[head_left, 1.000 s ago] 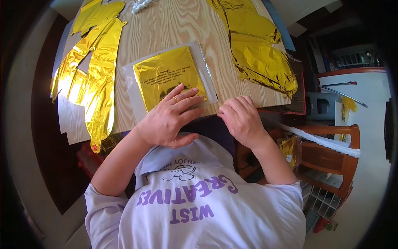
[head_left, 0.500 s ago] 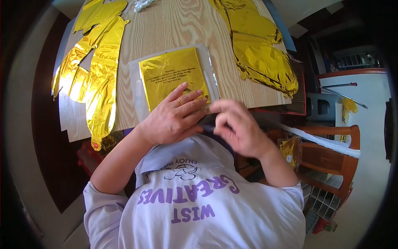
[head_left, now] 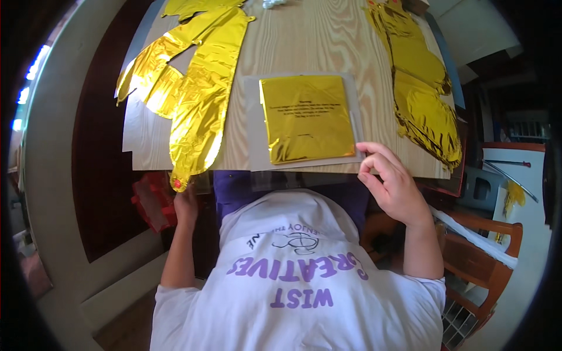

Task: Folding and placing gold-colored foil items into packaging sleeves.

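A flat, square gold foil pack (head_left: pixel 307 128) in a clear plastic bag (head_left: pixel 258 137) lies at the table's near edge. Small dark print crosses its front. At the bag's near right corner is my right hand (head_left: pixel 395 187), index finger reaching onto the edge, thumb and another finger bent together at the corner. My left hand (head_left: pixel 186 205) hangs low on the left, just below the table edge. It is closest to the red-marked tip of a gold foil balloon (head_left: pixel 208 105) and a red object (head_left: pixel 153 202); its fingers are mostly hidden.
Another crumpled gold foil balloon (head_left: pixel 424 96) covers the table's right side. Small white things (head_left: pixel 274 3) sit at the far edge of the wooden table (head_left: pixel 298 44). A wooden chair (head_left: pixel 489 275) with a white strip across it and a grey-blue stool (head_left: pixel 477 188) stand to the right.
My left hand has left the foil pack and dropped below the table's left edge. My right hand has come to the bag's near right corner. The whole view has shifted, so the table appears further right.
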A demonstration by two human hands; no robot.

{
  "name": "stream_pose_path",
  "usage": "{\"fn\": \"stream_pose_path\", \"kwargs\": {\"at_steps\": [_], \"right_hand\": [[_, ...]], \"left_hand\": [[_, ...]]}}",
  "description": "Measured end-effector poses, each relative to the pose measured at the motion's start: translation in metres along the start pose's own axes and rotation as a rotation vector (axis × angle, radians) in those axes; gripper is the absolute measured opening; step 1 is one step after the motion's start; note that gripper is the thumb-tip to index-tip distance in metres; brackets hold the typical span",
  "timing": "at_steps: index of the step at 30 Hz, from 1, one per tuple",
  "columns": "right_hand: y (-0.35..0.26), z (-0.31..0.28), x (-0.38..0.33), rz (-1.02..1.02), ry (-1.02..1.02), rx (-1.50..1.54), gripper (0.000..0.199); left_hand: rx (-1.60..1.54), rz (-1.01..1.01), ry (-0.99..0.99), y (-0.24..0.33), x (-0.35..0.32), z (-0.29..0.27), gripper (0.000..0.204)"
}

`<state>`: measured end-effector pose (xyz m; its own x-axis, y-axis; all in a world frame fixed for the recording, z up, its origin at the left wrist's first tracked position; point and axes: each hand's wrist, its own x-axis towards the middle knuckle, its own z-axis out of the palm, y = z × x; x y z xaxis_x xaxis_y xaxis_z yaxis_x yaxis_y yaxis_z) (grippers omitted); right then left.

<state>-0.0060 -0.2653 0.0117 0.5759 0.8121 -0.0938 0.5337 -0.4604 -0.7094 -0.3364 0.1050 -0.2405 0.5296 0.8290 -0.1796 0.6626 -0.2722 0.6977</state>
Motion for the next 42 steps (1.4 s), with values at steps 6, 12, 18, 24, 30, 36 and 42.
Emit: {"fn": "stream_pose_path", "kwargs": {"at_steps": [6, 12, 18, 24, 30, 36, 42], "right_hand": [[0.004, 0.004, 0.014, -0.003, 0.003, 0.032, 0.015], [-0.001, 0.006, 0.003, 0.039, 0.039, 0.02, 0.013], [-0.004, 0.008, 0.006, 0.047, 0.057, 0.018, 0.013], [-0.005, 0.014, 0.006, -0.002, 0.061, 0.011, 0.01], [0.001, 0.019, -0.001, -0.158, 0.088, -0.236, 0.033], [0.002, 0.027, -0.013, -0.277, 0.194, -0.532, 0.074], [0.038, 0.046, -0.001, -0.512, 0.348, -0.634, 0.048]], "left_hand": [[0.723, -0.382, -0.274, -0.2, 0.093, 0.015, 0.034], [0.698, -0.3, -0.311, -0.131, 0.089, 0.03, 0.034], [0.849, -0.268, -0.209, -0.167, 0.158, -0.044, 0.035], [0.906, -0.136, -0.359, -0.171, 0.148, -0.046, 0.036], [0.536, 0.287, -0.792, -0.042, 0.08, -0.025, 0.037], [0.337, 0.366, -0.805, 0.211, -0.034, -0.066, 0.03], [0.241, 1.285, -0.075, 0.259, -0.012, -0.016, 0.041]]}}
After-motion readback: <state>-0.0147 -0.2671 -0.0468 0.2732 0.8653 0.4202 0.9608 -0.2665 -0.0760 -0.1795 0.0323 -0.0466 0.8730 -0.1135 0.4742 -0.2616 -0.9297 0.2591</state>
